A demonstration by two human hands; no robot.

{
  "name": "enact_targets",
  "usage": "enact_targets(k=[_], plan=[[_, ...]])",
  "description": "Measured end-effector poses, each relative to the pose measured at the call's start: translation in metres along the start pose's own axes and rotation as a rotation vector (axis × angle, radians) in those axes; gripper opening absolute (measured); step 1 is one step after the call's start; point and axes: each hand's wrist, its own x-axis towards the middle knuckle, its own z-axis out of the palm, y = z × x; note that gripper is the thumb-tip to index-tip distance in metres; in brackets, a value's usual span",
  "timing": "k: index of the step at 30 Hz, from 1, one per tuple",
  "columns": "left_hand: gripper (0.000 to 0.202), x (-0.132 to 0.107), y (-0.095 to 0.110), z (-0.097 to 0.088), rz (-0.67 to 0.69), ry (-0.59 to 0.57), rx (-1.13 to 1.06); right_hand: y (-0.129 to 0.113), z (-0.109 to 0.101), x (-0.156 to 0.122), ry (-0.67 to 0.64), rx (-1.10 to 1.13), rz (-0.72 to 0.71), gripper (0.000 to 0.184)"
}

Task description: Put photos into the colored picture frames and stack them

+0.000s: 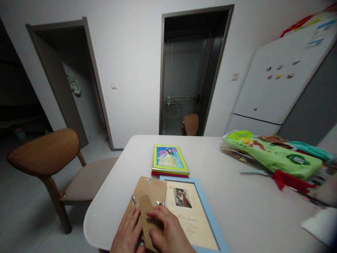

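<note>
A brown cardboard frame backing (149, 194) with metal clips and a fold-out stand lies at the table's near edge. My left hand (129, 232) rests flat on its left part, fingers stretched out. My right hand (168, 230) presses on the stand strip, fingers lying over it. Right beside the backing lies a blue picture frame (207, 218) with a cream mat and a small photo. Further back, a green frame (170, 158) with a colourful picture sits stacked on a red frame (168, 173).
The white table (223, 196) holds green snack bags (276, 156), red packaging and a metal utensil (251, 172) at the right. A wooden chair (50, 158) stands left of the table. A white fridge (279, 84) and two doorways are behind.
</note>
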Motion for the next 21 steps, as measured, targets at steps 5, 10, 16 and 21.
enact_targets(k=[5,10,16,21], plan=[[0.057,0.016,0.011,-0.022,0.050,0.142,-0.034,0.001,-0.051,-0.014,0.093,0.158,0.067,0.031],[0.051,0.047,0.048,-0.014,0.170,0.056,-0.198,0.043,-0.108,-0.038,0.037,0.197,0.302,0.030],[0.034,0.073,0.078,0.003,0.041,-0.128,-0.359,0.082,-0.118,-0.045,0.065,0.116,0.356,0.031],[0.020,0.072,0.079,0.002,0.065,-0.152,-0.334,0.082,-0.106,-0.045,0.079,-0.101,0.217,0.032]])
